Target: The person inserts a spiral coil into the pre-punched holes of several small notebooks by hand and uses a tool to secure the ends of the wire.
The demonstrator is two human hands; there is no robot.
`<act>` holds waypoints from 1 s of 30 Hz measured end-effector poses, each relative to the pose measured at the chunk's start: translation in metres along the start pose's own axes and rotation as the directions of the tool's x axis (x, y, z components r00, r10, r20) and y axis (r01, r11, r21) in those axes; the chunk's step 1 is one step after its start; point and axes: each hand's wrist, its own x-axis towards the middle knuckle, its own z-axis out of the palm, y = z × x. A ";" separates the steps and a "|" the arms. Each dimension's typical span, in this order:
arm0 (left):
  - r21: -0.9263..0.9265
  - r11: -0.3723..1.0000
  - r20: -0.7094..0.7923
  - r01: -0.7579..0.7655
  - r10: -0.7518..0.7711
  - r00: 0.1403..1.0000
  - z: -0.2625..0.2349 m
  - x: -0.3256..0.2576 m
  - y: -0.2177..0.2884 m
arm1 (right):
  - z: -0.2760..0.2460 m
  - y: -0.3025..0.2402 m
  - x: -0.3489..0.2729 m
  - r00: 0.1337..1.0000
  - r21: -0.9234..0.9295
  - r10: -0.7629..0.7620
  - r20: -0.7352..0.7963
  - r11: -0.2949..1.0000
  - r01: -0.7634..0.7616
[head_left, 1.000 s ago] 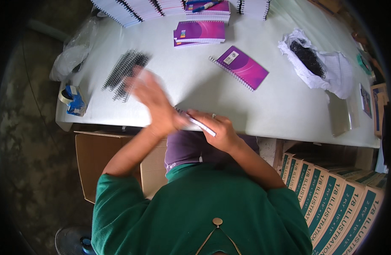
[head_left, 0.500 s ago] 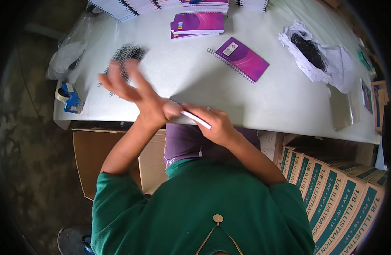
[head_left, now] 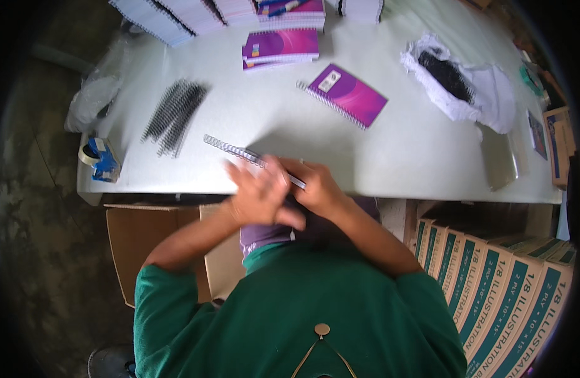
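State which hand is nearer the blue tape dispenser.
Left. The left hand is to the right of the blue tape dispenser, well apart from it; the right hand is farther right, beyond the left hand.

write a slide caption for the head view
Right hand holding a thin pad, blurred left hand near a wire coil, purple notebook and black coils beyond.

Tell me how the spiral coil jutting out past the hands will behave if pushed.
The spiral coil runs nearly straight beyond the left hand, so it probably holds its shape rather than drooping. Its thin, open loops suggest it is light and springy. Those rounded loops may also let it turn when nudged sideways.
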 end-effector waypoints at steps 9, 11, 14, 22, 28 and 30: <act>-0.326 0.908 0.151 0.263 -0.225 0.963 -0.006 0.005 0.022 | -0.006 0.006 0.005 0.991 0.244 0.110 -0.081 0.966 -0.088; -0.138 0.940 0.342 0.311 -0.250 0.906 -0.028 0.064 0.003 | -0.007 0.005 0.003 0.983 0.227 0.186 -0.001 0.957 -0.181; -0.332 0.880 0.422 0.340 -0.183 0.888 -0.031 0.079 -0.015 | -0.010 0.008 0.006 0.973 0.070 0.227 0.043 0.971 -0.230; -0.337 0.845 0.554 0.416 -0.179 0.813 -0.039 0.100 -0.023 | -0.008 0.007 0.008 0.969 0.208 0.248 -0.007 0.948 -0.241; -0.352 0.765 0.615 0.539 -0.245 0.750 -0.041 0.101 -0.020 | -0.011 0.005 0.007 0.972 0.196 0.235 0.004 0.953 -0.231; -0.362 0.787 0.577 0.499 -0.231 0.783 -0.045 0.107 -0.018 | -0.010 0.005 0.006 0.974 0.242 0.226 0.007 0.945 -0.221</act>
